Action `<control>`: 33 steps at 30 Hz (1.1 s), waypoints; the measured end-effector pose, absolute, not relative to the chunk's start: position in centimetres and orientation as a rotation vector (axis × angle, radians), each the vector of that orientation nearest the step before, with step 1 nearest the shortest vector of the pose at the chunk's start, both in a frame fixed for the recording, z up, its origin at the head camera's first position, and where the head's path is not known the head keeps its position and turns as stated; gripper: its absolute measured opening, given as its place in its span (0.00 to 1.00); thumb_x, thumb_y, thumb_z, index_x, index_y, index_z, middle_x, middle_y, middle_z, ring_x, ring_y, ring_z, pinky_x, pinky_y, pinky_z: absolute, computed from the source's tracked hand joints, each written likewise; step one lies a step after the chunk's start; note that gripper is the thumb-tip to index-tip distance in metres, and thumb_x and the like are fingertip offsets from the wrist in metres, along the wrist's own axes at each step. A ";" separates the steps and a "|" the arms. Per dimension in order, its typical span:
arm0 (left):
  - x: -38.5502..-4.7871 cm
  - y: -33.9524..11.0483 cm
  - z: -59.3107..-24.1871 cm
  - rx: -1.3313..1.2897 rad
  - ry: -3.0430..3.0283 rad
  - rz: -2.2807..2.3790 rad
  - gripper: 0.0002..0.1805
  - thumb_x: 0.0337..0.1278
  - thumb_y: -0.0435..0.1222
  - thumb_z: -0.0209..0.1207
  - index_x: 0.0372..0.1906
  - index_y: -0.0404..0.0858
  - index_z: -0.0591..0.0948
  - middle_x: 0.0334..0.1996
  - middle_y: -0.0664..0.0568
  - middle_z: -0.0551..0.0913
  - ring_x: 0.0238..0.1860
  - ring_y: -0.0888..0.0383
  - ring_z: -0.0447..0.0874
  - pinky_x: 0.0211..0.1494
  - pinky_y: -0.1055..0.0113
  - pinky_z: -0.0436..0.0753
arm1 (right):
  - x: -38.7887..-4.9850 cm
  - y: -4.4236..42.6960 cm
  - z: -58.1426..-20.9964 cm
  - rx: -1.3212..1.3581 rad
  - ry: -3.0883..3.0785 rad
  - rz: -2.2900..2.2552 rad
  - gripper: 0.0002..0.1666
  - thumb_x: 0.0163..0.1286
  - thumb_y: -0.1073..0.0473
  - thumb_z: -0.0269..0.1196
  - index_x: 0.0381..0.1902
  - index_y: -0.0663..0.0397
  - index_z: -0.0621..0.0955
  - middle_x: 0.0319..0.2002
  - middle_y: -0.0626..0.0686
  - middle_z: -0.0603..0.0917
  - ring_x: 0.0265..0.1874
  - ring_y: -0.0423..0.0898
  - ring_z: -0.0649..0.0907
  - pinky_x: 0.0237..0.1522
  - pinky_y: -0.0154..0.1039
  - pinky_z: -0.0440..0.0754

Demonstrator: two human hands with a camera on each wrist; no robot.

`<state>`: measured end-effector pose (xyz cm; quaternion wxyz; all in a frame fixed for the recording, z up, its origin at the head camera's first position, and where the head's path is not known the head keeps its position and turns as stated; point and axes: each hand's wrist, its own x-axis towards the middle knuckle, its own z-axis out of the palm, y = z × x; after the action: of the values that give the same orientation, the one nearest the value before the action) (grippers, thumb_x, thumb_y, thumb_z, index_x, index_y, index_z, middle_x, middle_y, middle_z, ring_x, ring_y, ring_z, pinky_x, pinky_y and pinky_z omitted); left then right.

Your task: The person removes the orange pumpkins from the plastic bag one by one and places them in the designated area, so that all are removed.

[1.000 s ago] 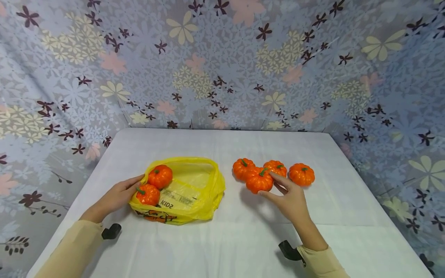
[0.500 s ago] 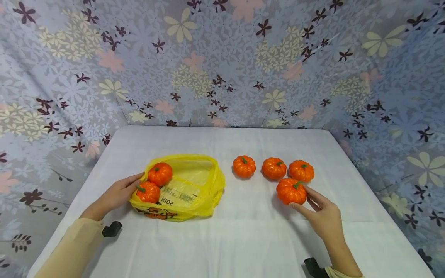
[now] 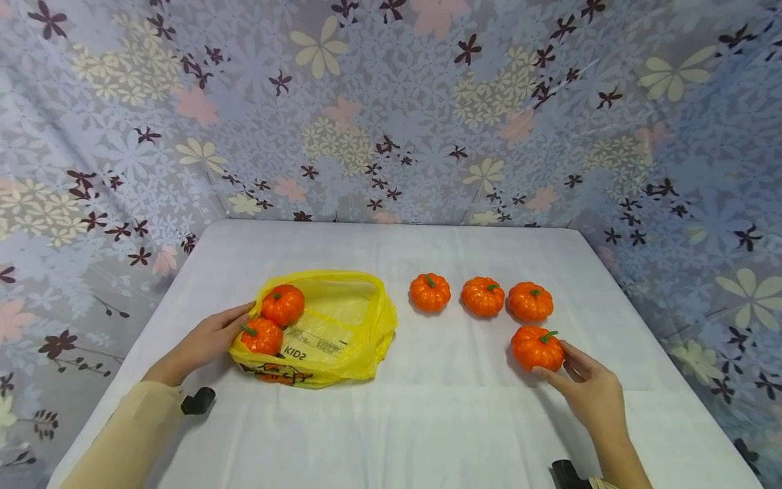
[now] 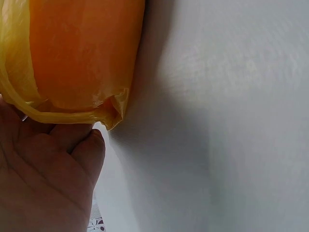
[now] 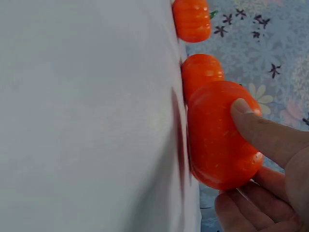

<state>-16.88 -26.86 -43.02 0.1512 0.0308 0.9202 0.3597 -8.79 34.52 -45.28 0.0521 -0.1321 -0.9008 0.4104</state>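
Observation:
My right hand (image 3: 594, 394) grips an orange pumpkin (image 3: 537, 348) between thumb and fingers, at or just above the cloth in front of the rightmost pumpkin of the row. In the right wrist view the thumb lies across this pumpkin (image 5: 223, 137). At the left, my left hand (image 3: 204, 346) holds the rim of a yellow plastic bag (image 3: 360, 367), fingers partly hidden behind it. Two pumpkins (image 3: 283, 305) lie inside the bag at its left end. The left wrist view shows the hand (image 4: 48, 174) at the bag's edge (image 4: 63, 117), with orange showing through.
Three pumpkins stand in a row right of the bag: one on the left (image 3: 430, 293), one in the middle (image 3: 482, 297) and one on the right (image 3: 530, 302). A white cloth covers the table (image 3: 366, 441); floral fabric (image 3: 391, 109) hangs behind it.
My right hand has carried its pumpkin to the right and toward the near side, away from the row's left and middle pumpkins. My left hand and the bag have stayed in place.

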 end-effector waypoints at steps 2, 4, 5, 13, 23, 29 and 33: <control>-17.0 -26.8 -43.0 0.101 2.654 1.028 0.36 0.79 0.55 0.41 0.78 0.36 0.60 0.75 0.30 0.57 0.73 0.28 0.52 0.70 0.31 0.55 | -8.8 34.6 -45.5 -0.401 -2.759 1.246 0.52 0.57 0.44 0.77 0.71 0.66 0.70 0.67 0.68 0.72 0.63 0.64 0.75 0.49 0.30 0.78; -17.1 -26.8 -43.0 0.107 2.663 1.023 0.36 0.79 0.55 0.41 0.78 0.36 0.60 0.74 0.30 0.58 0.73 0.28 0.52 0.70 0.31 0.55 | -8.8 34.7 -45.8 -0.394 -2.766 1.247 0.52 0.57 0.46 0.77 0.71 0.67 0.69 0.68 0.69 0.72 0.64 0.65 0.75 0.51 0.34 0.77; -17.2 -26.8 -43.0 0.106 2.663 1.022 0.36 0.79 0.55 0.41 0.78 0.36 0.60 0.74 0.30 0.58 0.73 0.28 0.52 0.70 0.31 0.55 | -8.9 34.7 -46.0 -0.387 -2.767 1.241 0.52 0.58 0.47 0.78 0.71 0.68 0.69 0.68 0.69 0.72 0.64 0.65 0.74 0.52 0.35 0.76; -17.0 -26.7 -43.0 0.105 2.650 1.029 0.35 0.80 0.53 0.41 0.78 0.34 0.60 0.74 0.29 0.57 0.73 0.28 0.52 0.71 0.31 0.55 | -9.0 34.7 -46.4 -0.412 -2.779 1.235 0.52 0.57 0.50 0.79 0.71 0.69 0.68 0.68 0.69 0.71 0.65 0.66 0.73 0.55 0.46 0.73; -17.0 -26.8 -43.1 0.093 2.651 1.033 0.35 0.80 0.54 0.41 0.78 0.34 0.60 0.74 0.29 0.57 0.73 0.28 0.51 0.71 0.31 0.54 | -9.0 34.2 -44.8 -0.426 -2.719 1.213 0.63 0.54 0.47 0.80 0.77 0.65 0.59 0.73 0.69 0.64 0.68 0.68 0.68 0.61 0.59 0.71; -17.0 -26.8 -43.1 0.089 2.649 1.035 0.36 0.80 0.54 0.41 0.78 0.34 0.60 0.74 0.29 0.57 0.74 0.28 0.51 0.71 0.31 0.54 | -9.5 33.6 -42.9 -0.349 -2.700 1.168 0.66 0.54 0.49 0.80 0.80 0.58 0.55 0.76 0.67 0.57 0.67 0.74 0.66 0.61 0.63 0.71; -17.0 -26.8 -43.1 0.085 2.643 1.024 0.36 0.79 0.55 0.40 0.78 0.34 0.60 0.74 0.29 0.57 0.74 0.28 0.51 0.71 0.31 0.54 | -10.0 32.9 -42.0 -0.320 -2.673 1.187 0.65 0.53 0.50 0.80 0.80 0.56 0.55 0.78 0.61 0.56 0.70 0.71 0.65 0.62 0.63 0.70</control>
<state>-17.04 -26.79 -43.08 0.1523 0.0298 0.9212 0.3569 -10.02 32.94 -41.98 0.0996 -0.1081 -0.9040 0.4014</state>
